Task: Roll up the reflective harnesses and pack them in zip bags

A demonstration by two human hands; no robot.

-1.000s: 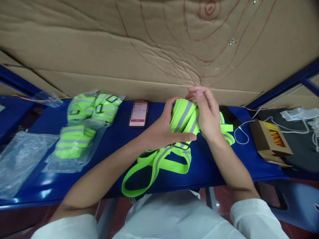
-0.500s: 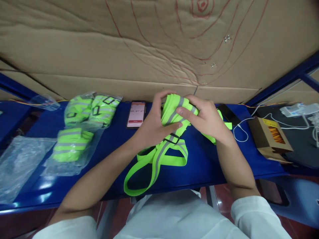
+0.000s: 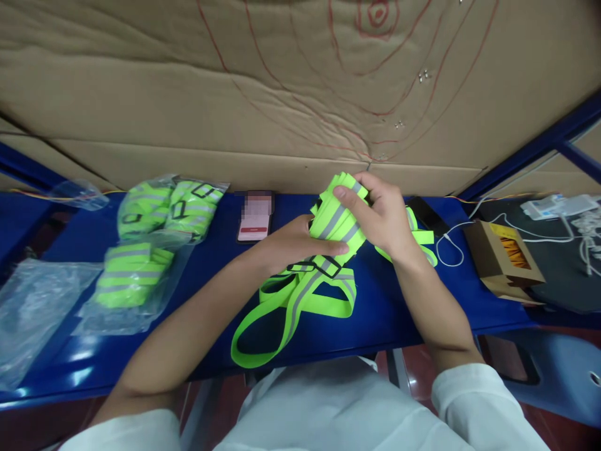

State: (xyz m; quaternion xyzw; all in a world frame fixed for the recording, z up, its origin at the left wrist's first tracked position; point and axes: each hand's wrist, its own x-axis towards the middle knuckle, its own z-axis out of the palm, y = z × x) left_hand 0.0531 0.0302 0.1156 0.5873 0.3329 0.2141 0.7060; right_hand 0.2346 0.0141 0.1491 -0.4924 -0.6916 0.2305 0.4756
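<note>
A neon-green reflective strap (image 3: pixel 335 219) with grey stripes is bunched into a folded bundle between both hands, above the table. My left hand (image 3: pixel 300 241) grips its lower left side, thumb across the front and the other fingers hidden behind. At the upper right, my right hand (image 3: pixel 382 210) pinches the bundle with its thumb on top. Just below the left thumb shows a black buckle (image 3: pixel 327 265). Loose loops of the strap (image 3: pixel 253 358) hang down onto the blue table. More green strap (image 3: pixel 422 237) lies beyond my right wrist.
Bagged green straps (image 3: pixel 131 275) and a flat clear bag (image 3: pixel 42 307) lie on the left of the blue table (image 3: pixel 211 338). A phone (image 3: pixel 255 216) rests near the cardboard wall (image 3: pixel 188 106). To the right are a dark phone (image 3: pixel 429 216), a white cable (image 3: pixel 453 250) and a cardboard box (image 3: pixel 504 257).
The folded bundle has tilted to the right in my hands. My left hand has slid lower, its fingers now behind the bundle, and more of the black buckle shows.
</note>
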